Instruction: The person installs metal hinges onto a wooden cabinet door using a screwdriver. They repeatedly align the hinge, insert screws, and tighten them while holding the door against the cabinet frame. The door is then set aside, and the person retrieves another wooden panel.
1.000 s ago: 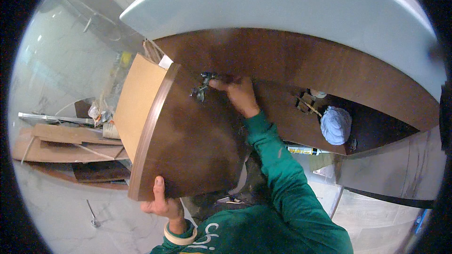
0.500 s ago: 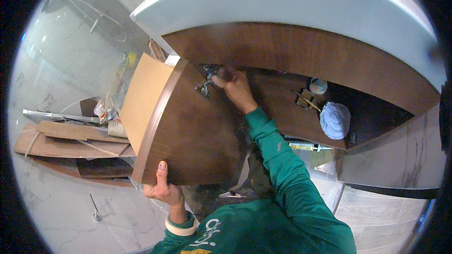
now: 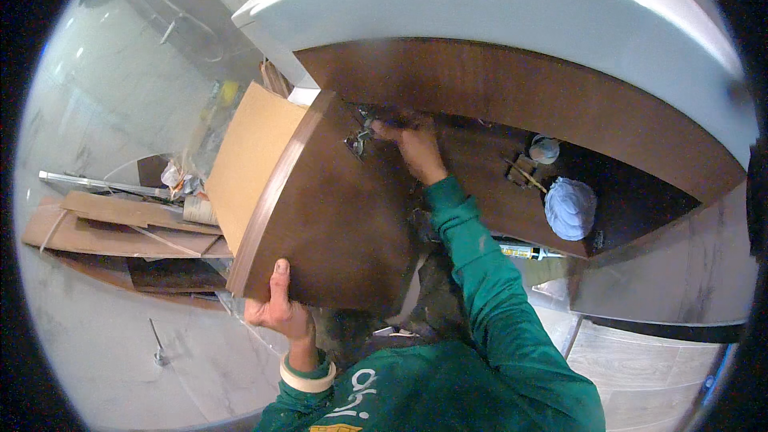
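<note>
A curved dark-brown cabinet door [image 3: 344, 224] swings out at a slant from a brown cabinet [image 3: 512, 76] under a white curved basin [image 3: 480, 12]. My left hand [image 3: 282, 316] grips the door's lower edge, thumb flat on the brown face and fingers behind it. At the door's upper corner, a metal hinge [image 3: 357, 142] joins door and cabinet. My right hand [image 3: 418, 150] reaches into the opening there, fingers closed together beside the hinge. Shadow hides its fingertips and whatever they hold.
On the cabinet floor are a light-blue cloth bundle [image 3: 570, 210], a small round container [image 3: 544, 149] and a thin brush-like stick [image 3: 524, 174]. A sealant tube [image 3: 524, 252] lies below the cabinet edge. Cardboard pieces [image 3: 120, 228] are stacked at left, near a floor bolt [image 3: 158, 350].
The door's upper end has shifted slightly right along with the hinge. My right hand has moved a little right and down, still at the hinge; my left keeps its hold.
</note>
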The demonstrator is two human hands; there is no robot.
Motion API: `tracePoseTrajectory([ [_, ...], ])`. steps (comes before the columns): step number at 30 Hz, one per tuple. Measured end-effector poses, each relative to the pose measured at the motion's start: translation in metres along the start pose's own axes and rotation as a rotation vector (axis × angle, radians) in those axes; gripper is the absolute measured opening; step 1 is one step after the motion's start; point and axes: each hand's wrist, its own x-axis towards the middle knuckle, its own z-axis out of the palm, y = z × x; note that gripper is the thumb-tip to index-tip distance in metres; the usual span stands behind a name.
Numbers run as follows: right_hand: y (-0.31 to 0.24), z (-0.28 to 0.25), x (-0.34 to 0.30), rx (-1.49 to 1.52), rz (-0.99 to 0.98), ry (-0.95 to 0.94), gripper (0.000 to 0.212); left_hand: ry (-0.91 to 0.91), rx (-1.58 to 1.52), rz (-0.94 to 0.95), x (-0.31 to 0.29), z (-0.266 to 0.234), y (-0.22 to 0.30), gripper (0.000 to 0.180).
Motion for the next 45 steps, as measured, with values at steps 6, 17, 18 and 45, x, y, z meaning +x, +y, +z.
tracePoseTrajectory([
  [6,-0.013,0.011,-0.013,0.539,0.173,0.101,0.027,-0.063,-0.044,0.026,0.004,0.002,0.004,0.027],
  [17,-0.004,0.037,0.0,0.135,0.006,0.313,0.025,-0.079,-0.019,0.016,0.009,-0.004,-0.003,0.025],
  [18,-0.001,0.045,0.003,0.109,-0.064,0.395,0.025,-0.065,-0.028,0.0,0.009,-0.004,-0.004,0.025],
  [45,0.053,0.062,0.024,-0.114,-0.037,0.765,0.026,-0.289,-0.003,0.026,-0.007,-0.01,-0.002,0.044],
])
